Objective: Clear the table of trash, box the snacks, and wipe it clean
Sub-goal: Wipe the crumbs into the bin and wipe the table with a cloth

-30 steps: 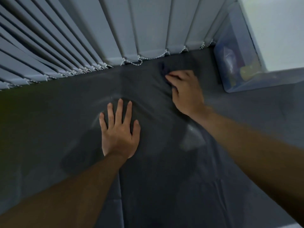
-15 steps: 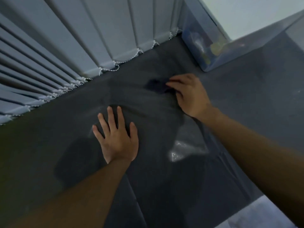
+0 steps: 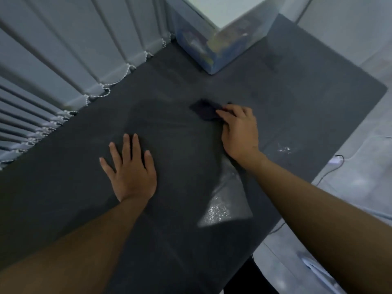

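Leftmost, vertical blinds (image 3: 63, 60) hung along the far edge of the dark grey table (image 3: 63, 198), their bead chain resting just above its surface. The left hand (image 3: 131, 172) lay flat on the tabletop, palm down and fingers spread, holding nothing. Further right, the right hand (image 3: 239, 132) pressed a dark cloth (image 3: 204, 110) against the table, fingers extended over its near edge rather than curled round it. Beyond it, at the far corner, stood a translucent plastic box (image 3: 214, 45) with blurred colourful packets inside. A wet sheen (image 3: 220, 211) glistened under the right forearm
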The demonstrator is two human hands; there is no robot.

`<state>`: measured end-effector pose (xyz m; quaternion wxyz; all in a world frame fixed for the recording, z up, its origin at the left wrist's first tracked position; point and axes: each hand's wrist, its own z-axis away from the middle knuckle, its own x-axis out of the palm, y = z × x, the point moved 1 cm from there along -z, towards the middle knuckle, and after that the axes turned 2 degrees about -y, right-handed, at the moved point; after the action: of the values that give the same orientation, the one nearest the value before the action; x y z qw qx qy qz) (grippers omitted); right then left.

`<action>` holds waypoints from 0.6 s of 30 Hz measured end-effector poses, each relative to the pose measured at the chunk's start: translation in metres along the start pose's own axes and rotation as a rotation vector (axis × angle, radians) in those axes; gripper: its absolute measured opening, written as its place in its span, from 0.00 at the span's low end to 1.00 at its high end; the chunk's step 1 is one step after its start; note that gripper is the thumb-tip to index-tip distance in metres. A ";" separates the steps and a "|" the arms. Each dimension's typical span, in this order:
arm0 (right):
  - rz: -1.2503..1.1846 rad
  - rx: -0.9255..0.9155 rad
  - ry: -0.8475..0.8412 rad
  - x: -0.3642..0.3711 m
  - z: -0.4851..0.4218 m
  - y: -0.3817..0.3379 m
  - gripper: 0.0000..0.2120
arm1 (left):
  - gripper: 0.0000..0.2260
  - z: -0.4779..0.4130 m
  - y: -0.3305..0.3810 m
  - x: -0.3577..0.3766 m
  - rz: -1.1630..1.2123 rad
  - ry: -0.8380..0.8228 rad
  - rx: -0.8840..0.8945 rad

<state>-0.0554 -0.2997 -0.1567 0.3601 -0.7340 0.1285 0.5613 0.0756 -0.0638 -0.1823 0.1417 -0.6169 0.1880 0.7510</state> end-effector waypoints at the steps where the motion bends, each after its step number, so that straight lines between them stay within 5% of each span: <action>1: 0.000 0.049 0.022 0.000 0.008 -0.002 0.19 | 0.26 0.001 0.001 -0.002 0.012 0.010 0.009; 8: 0.014 -0.418 -0.072 -0.009 0.062 0.016 0.16 | 0.24 -0.018 0.034 -0.017 0.183 0.081 0.031; 13: 0.027 0.240 0.101 -0.026 0.059 0.040 0.19 | 0.26 -0.015 0.080 0.000 0.109 -0.011 0.219; 18: 0.036 -0.211 -0.052 -0.025 0.102 0.035 0.17 | 0.27 -0.012 0.079 0.011 -0.016 -0.014 0.209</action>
<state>-0.1592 -0.2609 -0.1582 0.2739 -0.7506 0.0722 0.5970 0.0489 -0.1402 -0.1863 0.2128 -0.5951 0.2594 0.7302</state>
